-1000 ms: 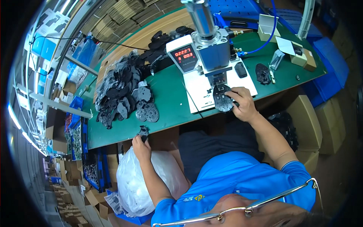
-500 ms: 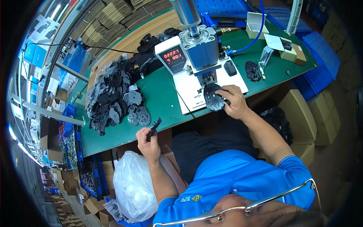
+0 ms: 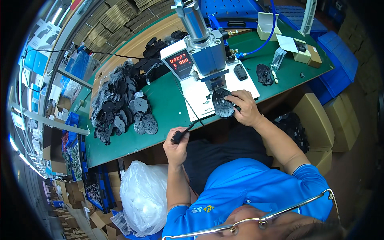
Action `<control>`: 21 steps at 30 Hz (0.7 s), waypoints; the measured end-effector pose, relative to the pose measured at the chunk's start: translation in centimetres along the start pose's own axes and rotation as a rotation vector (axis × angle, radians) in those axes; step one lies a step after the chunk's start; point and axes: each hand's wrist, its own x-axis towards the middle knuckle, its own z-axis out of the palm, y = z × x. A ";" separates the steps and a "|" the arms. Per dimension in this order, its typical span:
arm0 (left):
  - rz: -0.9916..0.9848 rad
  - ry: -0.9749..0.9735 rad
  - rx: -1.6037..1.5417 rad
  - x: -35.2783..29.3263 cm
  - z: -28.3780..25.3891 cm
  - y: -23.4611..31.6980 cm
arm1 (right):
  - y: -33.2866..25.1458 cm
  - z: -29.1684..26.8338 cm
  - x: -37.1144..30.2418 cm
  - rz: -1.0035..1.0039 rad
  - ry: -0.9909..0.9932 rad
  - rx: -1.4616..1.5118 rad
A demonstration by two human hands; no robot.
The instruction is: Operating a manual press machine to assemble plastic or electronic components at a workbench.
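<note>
My right hand [image 3: 245, 108] grips the right edge of a rounded black plastic plate [image 3: 223, 104], its thumb and fingers closed on it. The plate's far end sits beneath the head of a metal bench press [image 3: 208, 56], over the press's white base [image 3: 195, 108]. In front of the table edge, my left hand [image 3: 176, 149] pinches a narrow black plastic piece with a toothed end [image 3: 178, 137]. That piece points up and right toward the plate, apart from it. A heap of similar black plates [image 3: 120, 102] lies on the green table to the left.
A control box with a red display [image 3: 181, 62] stands beside the press. A small black part [image 3: 241, 72] rests on the white base. Open small boxes [image 3: 269, 28] are at the back right. A white plastic bag [image 3: 143, 196] and a carton of black parts [image 3: 316, 120] flank my lap.
My left hand has moved right, bringing the toothed piece nearer the plate and turning it. The right hand still holds the plate under the press. The display's reading differs.
</note>
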 end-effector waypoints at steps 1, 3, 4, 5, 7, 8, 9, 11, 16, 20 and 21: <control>0.044 -0.014 0.059 0.1 0.3 0.3 | 0.1 0.0 0.0 0.002 0.005 0.003; 0.078 -0.009 0.066 0.4 0.9 0.2 | 0.1 -0.1 -0.1 0.003 0.008 -0.007; 0.110 -0.002 0.068 0.6 1.0 0.1 | 0.1 0.0 -0.1 0.005 0.016 -0.005; 0.135 -0.011 0.109 0.9 1.1 0.2 | 0.0 0.0 0.1 0.015 0.019 0.008; 0.132 0.029 0.102 1.4 1.6 -0.4 | -0.1 -0.1 0.4 0.028 0.032 0.019; 0.121 0.075 0.089 1.8 2.1 0.0 | -0.4 -0.5 0.8 0.071 0.033 0.085; 0.127 0.060 0.180 2.2 2.5 0.4 | -0.5 -0.9 1.0 0.113 0.034 0.150; 0.238 0.002 0.277 3.3 3.9 1.3 | -0.4 -1.7 0.7 0.201 0.045 0.289; 0.652 -0.273 0.539 5.6 8.2 1.3 | -0.3 -5.6 -2.5 0.319 0.097 0.366; 0.813 -0.257 0.636 7.5 11.2 0.1 | 1.8 -9.5 -9.3 0.445 0.196 0.232; 0.823 -0.254 0.670 7.9 11.6 -0.4 | 2.8 -10.3 -11.8 0.526 0.199 0.201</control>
